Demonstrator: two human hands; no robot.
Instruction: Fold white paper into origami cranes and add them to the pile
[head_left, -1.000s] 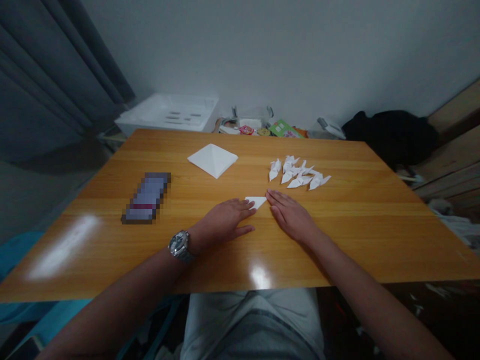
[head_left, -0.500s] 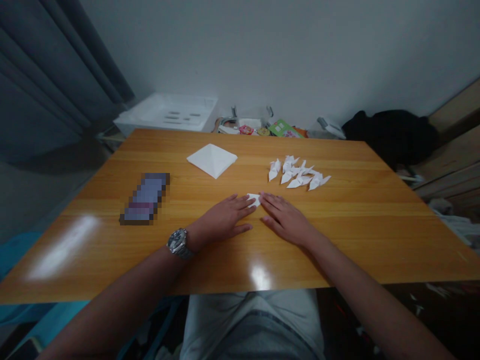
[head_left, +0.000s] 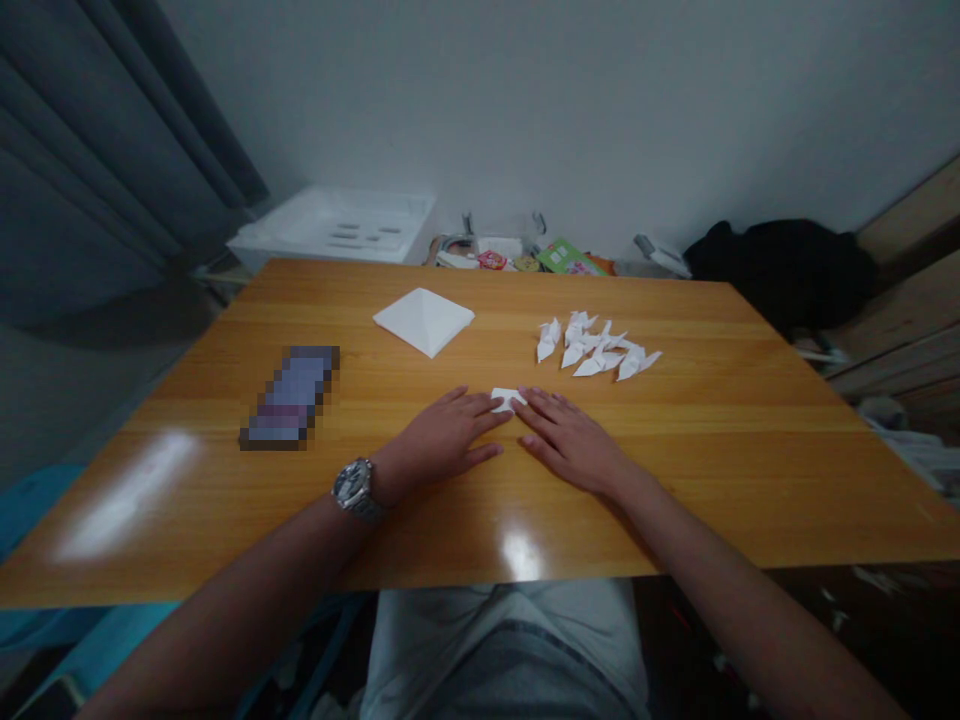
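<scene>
A small folded piece of white paper (head_left: 509,396) lies flat on the wooden table (head_left: 420,540) in front of me. My left hand (head_left: 450,435) rests on its left side, fingers stretched out, fingertips pressing on the paper. From the other side my right hand (head_left: 568,437) lies flat, its fingers extended over the paper's right edge. Both thumbs are spread apart from the fingers, on the near side. Parts of the paper are hidden under my fingertips. Beyond my right hand stand several folded white paper cranes (head_left: 596,345) in a cluster.
A stack of white paper sheets (head_left: 424,320) lies farther back, left of centre. On the left is a phone (head_left: 291,397), its picture blurred. Behind the table are a white plastic tray (head_left: 337,225), a green packet (head_left: 568,256) and a black cloth (head_left: 780,265).
My right fingertips have shifted slightly over the small paper, and more of its far edge shows. My left hand has hardly moved. The other things lie where they were.
</scene>
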